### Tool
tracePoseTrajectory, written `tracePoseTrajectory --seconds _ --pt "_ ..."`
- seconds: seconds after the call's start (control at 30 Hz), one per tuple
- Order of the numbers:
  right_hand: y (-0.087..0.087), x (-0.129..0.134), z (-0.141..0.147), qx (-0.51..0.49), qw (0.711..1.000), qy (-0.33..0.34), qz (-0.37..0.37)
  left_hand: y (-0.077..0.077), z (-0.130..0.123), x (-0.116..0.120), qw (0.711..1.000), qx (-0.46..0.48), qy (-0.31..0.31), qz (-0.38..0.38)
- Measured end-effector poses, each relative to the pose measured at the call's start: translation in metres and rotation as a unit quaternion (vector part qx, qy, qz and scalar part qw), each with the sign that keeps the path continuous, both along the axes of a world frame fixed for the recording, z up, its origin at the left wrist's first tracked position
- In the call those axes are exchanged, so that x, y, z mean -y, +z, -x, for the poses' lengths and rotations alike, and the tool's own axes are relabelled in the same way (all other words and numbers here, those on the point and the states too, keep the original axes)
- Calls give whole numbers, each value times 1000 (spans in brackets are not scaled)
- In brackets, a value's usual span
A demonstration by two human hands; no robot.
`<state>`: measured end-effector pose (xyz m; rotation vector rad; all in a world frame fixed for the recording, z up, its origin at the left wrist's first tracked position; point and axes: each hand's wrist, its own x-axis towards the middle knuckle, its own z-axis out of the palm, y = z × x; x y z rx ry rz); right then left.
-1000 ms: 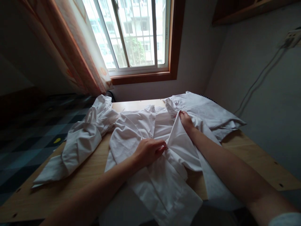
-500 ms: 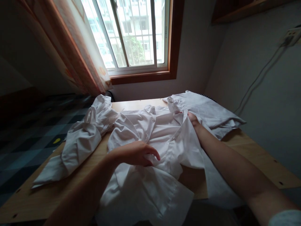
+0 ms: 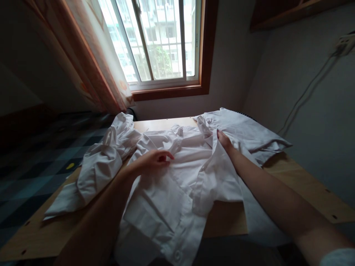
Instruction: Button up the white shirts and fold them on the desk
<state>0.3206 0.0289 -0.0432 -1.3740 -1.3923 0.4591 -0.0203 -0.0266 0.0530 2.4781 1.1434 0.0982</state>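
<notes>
White shirt (image 3: 191,151) spread mid-way on wooden board (image 3: 288,173); dial centred on shirt. Right hand (image 3: 225,142), 2 o'clock, grips front edge (image 3: 214,144), seemingly to keep that side turned back. Left hand (image 3: 156,159), 10 o'clock, fingers curled over cloth, perhaps steadying it; pinching or not, cannot tell. Versus half a second ago: left hand shifted toward 10–11, lower flap (image 3: 184,229) swung from 4–5 toward 6.

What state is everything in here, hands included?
White shirt: spread out, front open, creased
Right hand: closed on the shirt
Left hand: fingers curled, at the shirt; grip unclear
White cloth at left: bunched, creased
White cloth at far right: lying layered
Curtain: drawn aside
Window: open or shut, hard to tell
Plug: in the socket
</notes>
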Motion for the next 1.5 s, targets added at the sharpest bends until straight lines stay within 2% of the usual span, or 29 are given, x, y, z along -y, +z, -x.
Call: tracePoseTrajectory --seconds 0.07,0.13,0.2,0.27,0.3,0.37,0.43,0.5,0.57,0.63,0.73,0.77,0.83,0.93,1.0,1.07,1.13,1.2,1.27,1.33,1.43,1.5 --pt "-2 5 10 12 1000 1 -2 -7 -9 2 988 -1 69 -140" --pt "-1 13 24 70 997 27 -22 -12 -16 8 954 -44 191 -226" --pt "2 24 40 181 979 83 -44 -16 -18 13 925 -92 307 -204" --pt "11 37 52 300 946 113 -43 -18 -17 16 920 -113 350 -131" --pt "17 43 54 347 932 100 -33 -19 -17 17 925 -119 348 -101" --pt "30 53 51 397 918 21 -3 -21 -18 17 931 -136 332 -74" --pt "42 59 36 385 919 -76 43 -23 -21 18 929 -165 324 -71" --pt "50 63 16 337 928 -120 102 -25 -25 19 925 -189 320 -80" --pt "53 68 2 287 941 -92 151 -26 -28 20 922 -207 315 -86" --pt "54 77 -1 300 933 -34 196 -26 -30 20 921 -220 307 -98" --pt "52 98 17 426 871 2 244 -25 -33 20 917 -229 301 -126" --pt "51 104 25 458 854 -5 248 -25 -33 20 917 -230 298 -135" --pt "49 115 39 486 841 -22 238 -24 -33 21 921 -230 275 -150" --pt "44 121 51 479 856 2 194 -22 -32 21 937 -207 215 -182" --pt "39 121 57 437 886 47 150 -21 -32 21 946 -175 197 -190" --pt "35 118 66 353 925 90 110 -21 -34 21 959 -108 205 -164" --pt "32 115 79 232 963 113 82 -21 -40 23 976 22 197 -94" --pt "29 114 92 107 984 130 62 -23 -48 28 967 193 166 5" --pt "26 116 101 34 986 157 47 -27 -57 35 931 324 139 99" --pt "25 121 104 23 979 202 33 -33 -66 41 895 388 144 164" --pt "33 130 97 16 960 279 23 -40 -74 44 848 455 167 215" --pt "47 136 86 -23 935 351 39 -37 -73 42 820 494 175 229"
